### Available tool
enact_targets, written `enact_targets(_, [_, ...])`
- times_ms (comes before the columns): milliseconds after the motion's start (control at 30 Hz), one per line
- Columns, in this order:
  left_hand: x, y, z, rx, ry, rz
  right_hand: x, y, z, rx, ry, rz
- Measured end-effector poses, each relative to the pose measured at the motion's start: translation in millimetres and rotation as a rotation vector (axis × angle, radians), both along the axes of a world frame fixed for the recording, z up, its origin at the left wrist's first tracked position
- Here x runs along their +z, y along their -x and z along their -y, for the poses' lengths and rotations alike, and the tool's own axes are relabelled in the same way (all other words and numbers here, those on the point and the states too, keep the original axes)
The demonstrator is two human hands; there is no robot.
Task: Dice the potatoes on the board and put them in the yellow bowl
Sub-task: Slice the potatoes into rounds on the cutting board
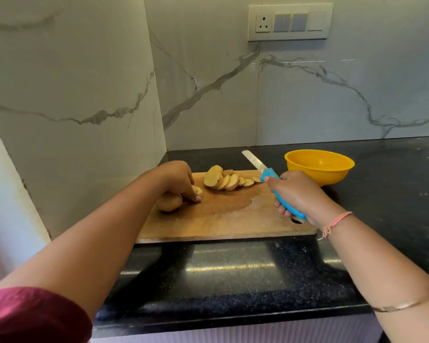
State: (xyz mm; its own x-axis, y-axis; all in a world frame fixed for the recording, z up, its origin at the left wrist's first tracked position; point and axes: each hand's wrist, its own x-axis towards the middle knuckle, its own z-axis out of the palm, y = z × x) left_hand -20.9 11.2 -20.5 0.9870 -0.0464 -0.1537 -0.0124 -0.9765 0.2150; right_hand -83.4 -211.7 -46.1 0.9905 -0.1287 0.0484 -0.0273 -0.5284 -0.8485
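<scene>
A wooden cutting board (233,219) lies on the black counter. A row of potato slices (227,180) leans together at the board's far edge. My left hand (181,179) holds a small potato piece (198,191) at the board's left side, with a whole potato (169,202) just under the wrist. My right hand (295,194) grips a knife by its blue handle (286,206); the blade (254,160) points up and away, lifted off the board. The yellow bowl (320,167) stands empty behind my right hand.
The black granite counter (233,276) ends in a front edge close to me. Marble walls meet in a corner behind the board; the left wall (72,120) stands close beside it. A socket panel (290,22) is high on the back wall.
</scene>
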Motion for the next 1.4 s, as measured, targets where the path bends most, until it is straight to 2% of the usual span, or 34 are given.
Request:
enact_targets(167, [-1,-1,7,-0.013,0.054,-0.014,-5,-6,0,-0.030,-0.024,-0.085])
enact_targets(267, [-3,4,29,-0.056,0.022,0.001,-5,-6,1,-0.036,-0.036,-0.098])
enact_targets(500, [-9,16,89,-0.068,-0.030,0.164,-9,-6,2,-0.040,-0.082,-0.073])
enact_targets(767, [-29,19,117,-0.052,0.202,0.365,-12,-5,4,-0.061,-0.067,0.018])
enact_targets(867, [-31,22,115,-0.090,0.158,0.395,-14,-4,6,-0.058,-0.060,0.042])
enact_targets(1033, [-14,46,70,-0.095,0.049,0.576,-15,-3,5,0.018,0.011,0.099])
enact_targets(1100, [-5,58,41,-0.014,0.035,0.532,-15,-2,0,0.053,0.016,0.125])
enact_targets(1200, [1,71,3,0.120,-0.045,0.343,-14,1,-13,0.090,0.045,0.183])
enact_targets(1300, [-6,75,-14,0.159,0.095,0.232,-12,8,-30,0.167,0.115,0.212])
enact_targets(1400, [-14,76,-24,0.157,0.221,0.272,-12,18,-50,0.266,0.262,0.232])
